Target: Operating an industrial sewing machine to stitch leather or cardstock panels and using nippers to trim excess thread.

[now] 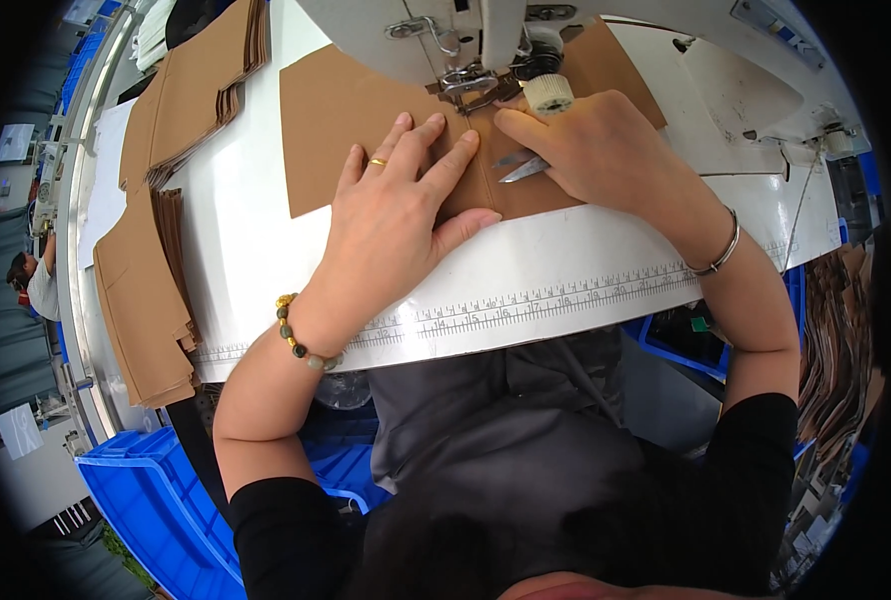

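A flat brown panel, leather-like, lies under the presser foot of a white sewing machine. A seam line runs down it from the foot toward me. My left hand rests on the panel left of this line, fingers stretched and the thumb out near the panel's front edge. On the other side, my right hand is curled round a pair of thread snips, whose two blade tips stick out beneath the palm. The right fingertips reach close beside the foot, partly hidden by the machine head.
Stacks of cut brown panels lie along the left of the white table, which has a printed ruler strip at its front edge. Blue crates stand below left. More brown pieces are piled at right. Another person is far left.
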`<state>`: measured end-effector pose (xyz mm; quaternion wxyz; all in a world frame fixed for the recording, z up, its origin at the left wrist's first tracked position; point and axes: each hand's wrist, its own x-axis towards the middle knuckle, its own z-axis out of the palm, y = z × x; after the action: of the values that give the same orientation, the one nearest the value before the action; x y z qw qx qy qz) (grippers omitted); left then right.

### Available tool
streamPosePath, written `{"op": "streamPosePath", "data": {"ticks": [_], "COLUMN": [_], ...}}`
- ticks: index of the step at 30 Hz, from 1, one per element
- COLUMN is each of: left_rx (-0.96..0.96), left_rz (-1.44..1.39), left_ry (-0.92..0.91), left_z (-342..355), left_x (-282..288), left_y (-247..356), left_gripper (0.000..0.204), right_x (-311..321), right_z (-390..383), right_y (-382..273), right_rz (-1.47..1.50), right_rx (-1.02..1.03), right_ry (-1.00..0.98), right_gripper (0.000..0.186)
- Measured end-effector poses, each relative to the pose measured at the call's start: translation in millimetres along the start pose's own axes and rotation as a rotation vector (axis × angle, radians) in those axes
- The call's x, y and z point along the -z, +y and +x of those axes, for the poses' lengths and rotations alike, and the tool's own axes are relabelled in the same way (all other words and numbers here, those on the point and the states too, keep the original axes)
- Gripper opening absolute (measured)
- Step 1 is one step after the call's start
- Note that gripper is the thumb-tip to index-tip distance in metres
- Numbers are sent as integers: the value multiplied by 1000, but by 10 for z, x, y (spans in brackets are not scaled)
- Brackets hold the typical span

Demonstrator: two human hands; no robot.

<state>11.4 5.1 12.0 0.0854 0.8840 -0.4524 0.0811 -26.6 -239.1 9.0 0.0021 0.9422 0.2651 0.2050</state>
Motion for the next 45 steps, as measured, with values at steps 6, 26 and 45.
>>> {"op": "streamPosePath", "data": {"ticks": [6, 26, 45], "left_rx": [2, -4, 333], "left_rz": [-4, -22, -222], "left_ry": [12, 73, -22], "left_z": [-14, -64, -1098], "left_x": [-3, -68, 655], "left_y": [-17, -54, 37], "left_gripper": [68, 64, 53], "right_x": [22, -5, 342], "right_z": [6, -50, 466], "right_y": [-8, 188, -328], "right_rz": [113, 868, 758], "right_rx": [-50, -246, -44], "right_ry": [-3, 61, -251], "right_gripper": [10, 22, 24]}}
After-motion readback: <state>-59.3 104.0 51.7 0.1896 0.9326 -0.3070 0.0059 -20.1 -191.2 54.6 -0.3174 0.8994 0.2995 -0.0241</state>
